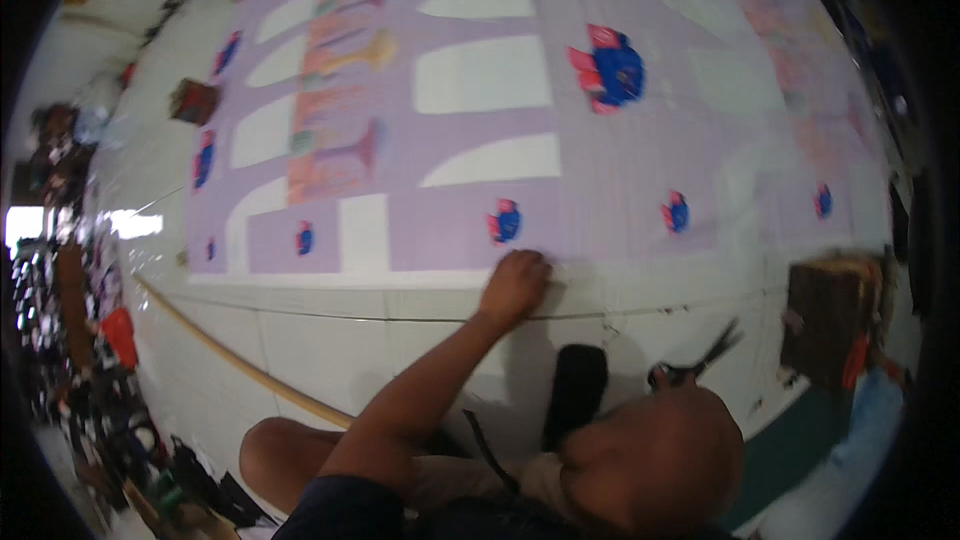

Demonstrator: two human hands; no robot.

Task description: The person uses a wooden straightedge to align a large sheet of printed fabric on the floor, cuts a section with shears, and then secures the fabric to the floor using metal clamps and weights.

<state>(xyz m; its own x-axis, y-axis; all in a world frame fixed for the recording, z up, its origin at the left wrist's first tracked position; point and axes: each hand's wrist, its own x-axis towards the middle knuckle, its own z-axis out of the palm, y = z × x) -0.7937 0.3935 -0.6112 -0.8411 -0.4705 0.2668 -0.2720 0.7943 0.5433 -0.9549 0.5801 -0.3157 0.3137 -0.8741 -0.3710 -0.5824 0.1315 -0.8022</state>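
A large lilac printed fabric sheet (440, 240) lies spread over the white tiled floor, with pale cut-out-like shapes and orange bands. Small blue-and-pink patches (505, 223) dot its near border, and a bigger patch (618, 70) sits farther in. At the near edge, my left hand (515, 288) reaches forward with its fingers curled down on the fabric's margin. Black scissors (715, 350) point to the far right with blades apart. My right hand (670, 378) is around their handles, mostly hidden behind my bent knee (660, 460).
A brown block (835, 315) stands by the fabric's near right corner, another small block (195, 100) on its left edge. A long wooden stick (240, 360) lies at left on the tiles (310, 340). A dark oblong object (577, 385) is between my legs. Clutter lines the left side.
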